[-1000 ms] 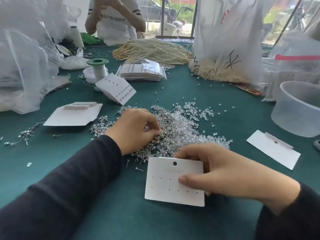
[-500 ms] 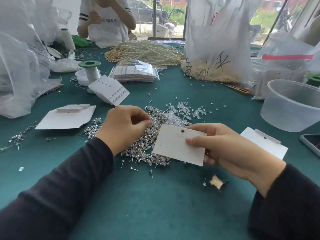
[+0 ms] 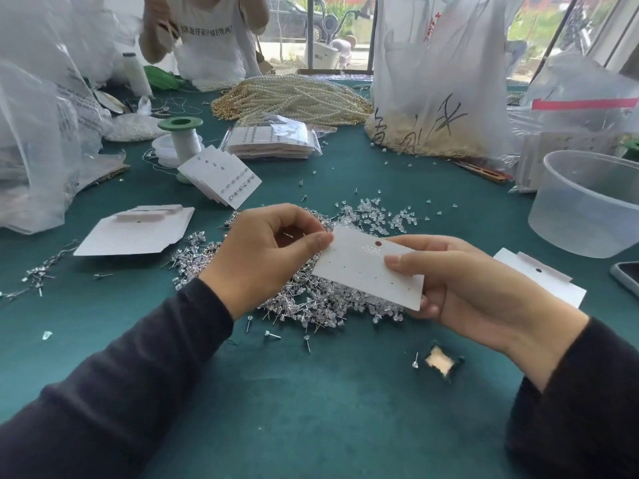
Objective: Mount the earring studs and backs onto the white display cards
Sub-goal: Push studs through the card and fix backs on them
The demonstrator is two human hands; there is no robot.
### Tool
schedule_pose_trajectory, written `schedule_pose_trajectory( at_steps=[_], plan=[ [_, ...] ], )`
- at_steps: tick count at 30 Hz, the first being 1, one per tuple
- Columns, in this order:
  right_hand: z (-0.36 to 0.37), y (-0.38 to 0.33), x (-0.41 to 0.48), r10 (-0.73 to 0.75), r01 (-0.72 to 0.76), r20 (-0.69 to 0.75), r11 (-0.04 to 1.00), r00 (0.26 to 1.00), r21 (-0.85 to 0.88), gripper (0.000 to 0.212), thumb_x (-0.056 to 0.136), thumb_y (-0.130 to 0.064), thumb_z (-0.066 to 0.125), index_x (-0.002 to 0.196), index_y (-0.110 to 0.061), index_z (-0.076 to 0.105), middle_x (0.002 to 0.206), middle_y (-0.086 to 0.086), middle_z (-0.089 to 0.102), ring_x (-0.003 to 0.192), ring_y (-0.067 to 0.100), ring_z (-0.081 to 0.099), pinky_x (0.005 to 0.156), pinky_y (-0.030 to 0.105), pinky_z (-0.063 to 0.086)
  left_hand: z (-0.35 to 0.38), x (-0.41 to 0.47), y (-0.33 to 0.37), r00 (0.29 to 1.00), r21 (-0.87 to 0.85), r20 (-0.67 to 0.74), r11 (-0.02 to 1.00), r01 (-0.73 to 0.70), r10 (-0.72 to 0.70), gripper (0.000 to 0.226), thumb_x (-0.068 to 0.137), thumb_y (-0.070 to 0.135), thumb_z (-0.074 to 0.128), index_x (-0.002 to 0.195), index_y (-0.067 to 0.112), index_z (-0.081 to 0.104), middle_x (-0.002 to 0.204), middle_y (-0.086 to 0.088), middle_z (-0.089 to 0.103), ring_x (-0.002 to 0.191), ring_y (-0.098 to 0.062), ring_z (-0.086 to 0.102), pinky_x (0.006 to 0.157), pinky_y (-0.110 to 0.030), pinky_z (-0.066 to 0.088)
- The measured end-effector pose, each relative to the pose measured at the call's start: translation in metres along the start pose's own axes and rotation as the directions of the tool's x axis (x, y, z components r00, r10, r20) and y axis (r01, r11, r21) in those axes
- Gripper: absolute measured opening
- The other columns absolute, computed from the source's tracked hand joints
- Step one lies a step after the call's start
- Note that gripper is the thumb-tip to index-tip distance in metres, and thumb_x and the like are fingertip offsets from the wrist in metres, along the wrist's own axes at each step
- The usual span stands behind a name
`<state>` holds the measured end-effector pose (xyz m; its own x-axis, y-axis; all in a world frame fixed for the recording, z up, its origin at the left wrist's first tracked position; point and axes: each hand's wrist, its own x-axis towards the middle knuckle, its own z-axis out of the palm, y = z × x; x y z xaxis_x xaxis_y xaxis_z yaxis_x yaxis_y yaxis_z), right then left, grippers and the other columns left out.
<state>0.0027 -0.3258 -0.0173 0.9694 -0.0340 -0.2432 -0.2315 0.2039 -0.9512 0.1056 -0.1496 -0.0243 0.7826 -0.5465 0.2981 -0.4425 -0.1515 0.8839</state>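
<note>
My right hand (image 3: 463, 281) holds a white display card (image 3: 359, 267) by its right side, lifted and tilted above the pile of silver earring studs (image 3: 304, 299). Small holes dot the card and no studs sit in it. My left hand (image 3: 266, 254) pinches an earring stud (image 3: 289, 234) between thumb and fingers, right at the card's upper left corner. Clear earring backs (image 3: 373, 216) lie scattered just beyond the stud pile on the green table.
Blank cards lie at left (image 3: 135, 233) and right (image 3: 553, 285). A filled card stack (image 3: 221, 178) leans by a green spool (image 3: 181, 136). A clear plastic bowl (image 3: 587, 205) stands at right, pearl strands (image 3: 294, 98) and plastic bags behind. Another person (image 3: 204, 32) sits across the table.
My right hand lifted the card off the table and up over the stud pile. My left hand left the pile with a stud and rose to the card's edge.
</note>
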Motion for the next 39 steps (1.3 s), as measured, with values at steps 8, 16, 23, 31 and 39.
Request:
schedule_pose_trajectory(
  at_steps=[8,16,23,31,39],
  plan=[
    [-0.0006,-0.0001,0.0006,0.008,-0.008,0.007,1.000,1.000,0.003,0.032,0.063,-0.013,0.067,0.093,-0.004,0.071,0.069,0.008,0.061,0.043,0.011,0.040,0.033,0.014,0.032,0.0009,-0.0017,0.0040,0.991,-0.036,-0.113,0.997,-0.071,0.066,0.007,0.074,0.018,0.070,0.069,0.018,0.064,0.063,0.000,0.061,0.057,-0.007,0.051,0.053,-0.016,0.043],
    [0.0004,-0.0001,-0.0017,0.004,-0.004,0.026,1.000,1.000,0.012,0.029,0.064,-0.013,0.066,0.091,-0.006,0.073,0.068,0.007,0.061,0.041,0.008,0.043,0.034,0.013,0.031,0.0048,-0.0028,0.0030,0.982,0.117,-0.072,0.979,-0.165,0.174,0.008,0.075,0.015,0.072,0.069,0.015,0.065,0.070,-0.001,0.063,0.061,-0.017,0.055,0.059,-0.024,0.047],
    [0.0009,0.0000,-0.0016,0.008,-0.008,0.013,1.000,1.000,0.009,0.034,0.064,-0.012,0.066,0.095,0.000,0.070,0.069,0.009,0.056,0.043,0.009,0.041,0.032,0.014,0.031,0.0028,-0.0035,0.0040,0.967,0.218,-0.015,0.945,-0.245,0.254,0.006,0.075,0.011,0.071,0.073,0.007,0.067,0.074,-0.004,0.065,0.066,-0.022,0.058,0.066,-0.038,0.051],
    [0.0005,0.0006,-0.0011,0.011,-0.011,0.008,1.000,1.000,0.022,0.035,0.063,-0.012,0.066,0.095,0.001,0.070,0.066,0.007,0.059,0.041,0.008,0.042,0.033,0.013,0.032,0.0028,-0.0042,0.0053,0.966,0.249,0.000,0.935,-0.251,0.259,0.006,0.075,0.010,0.071,0.072,0.007,0.068,0.073,-0.003,0.064,0.065,-0.021,0.058,0.064,-0.037,0.050],
    [-0.0020,0.0004,0.0019,0.011,-0.013,0.031,0.995,0.999,0.097,0.032,0.067,-0.011,0.064,0.095,0.003,0.070,0.065,0.005,0.061,0.041,0.006,0.038,0.032,0.013,0.032,0.0033,-0.0058,0.0068,0.944,0.300,0.024,0.898,-0.321,0.329,0.016,0.076,0.019,0.071,0.072,0.004,0.069,0.074,-0.005,0.065,0.062,-0.018,0.057,0.059,-0.030,0.049]
  ],
)
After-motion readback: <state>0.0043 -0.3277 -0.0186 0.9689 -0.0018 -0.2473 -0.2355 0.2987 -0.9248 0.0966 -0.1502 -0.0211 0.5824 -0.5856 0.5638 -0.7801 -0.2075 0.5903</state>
